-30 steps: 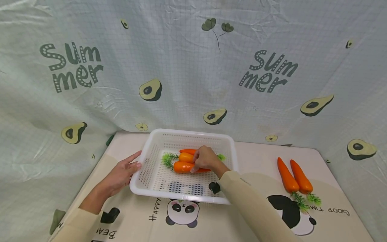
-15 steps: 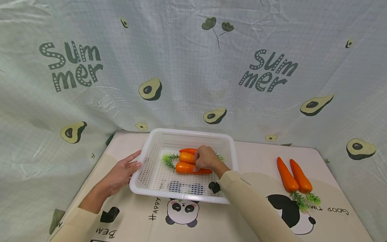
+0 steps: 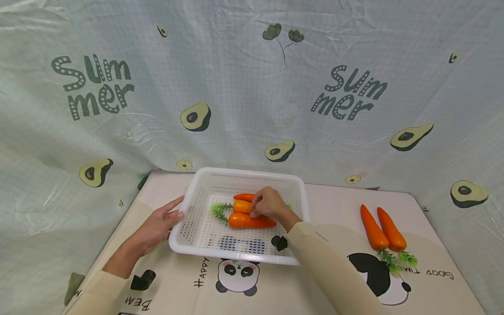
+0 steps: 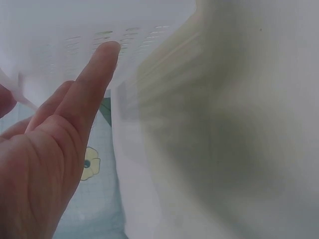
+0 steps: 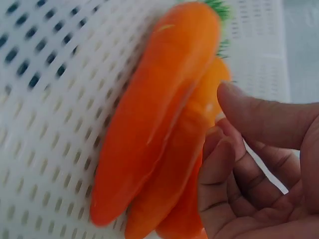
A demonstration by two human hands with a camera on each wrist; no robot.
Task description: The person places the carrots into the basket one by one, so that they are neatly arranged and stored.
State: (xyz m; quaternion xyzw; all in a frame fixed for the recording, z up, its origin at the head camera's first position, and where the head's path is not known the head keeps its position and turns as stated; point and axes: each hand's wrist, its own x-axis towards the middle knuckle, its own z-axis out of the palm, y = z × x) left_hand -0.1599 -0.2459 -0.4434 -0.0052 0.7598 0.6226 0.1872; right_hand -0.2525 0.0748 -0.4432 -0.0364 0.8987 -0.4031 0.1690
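My left hand rests against the left wall of a white slotted plastic basket. Its fingers lie straight along the outside, as the left wrist view shows, with the thumb at the rim. Inside the basket my right hand hovers over orange toy carrots. In the right wrist view a gap parts its thumb from its loosely bent fingers, and nothing is between them. The nearest carrot lies beside a lighter orange carrot. Behind them a red-orange carrot is partly hidden by the hand.
Two more carrots with green tops lie side by side on the table to the right of the basket. A pale printed cloth hangs behind the table, which has a panda and a dog printed on it.
The front carrot has shifted slightly to the right and settled alongside the lighter one. My right hand has lifted a little off it. My left hand has stayed on the basket.
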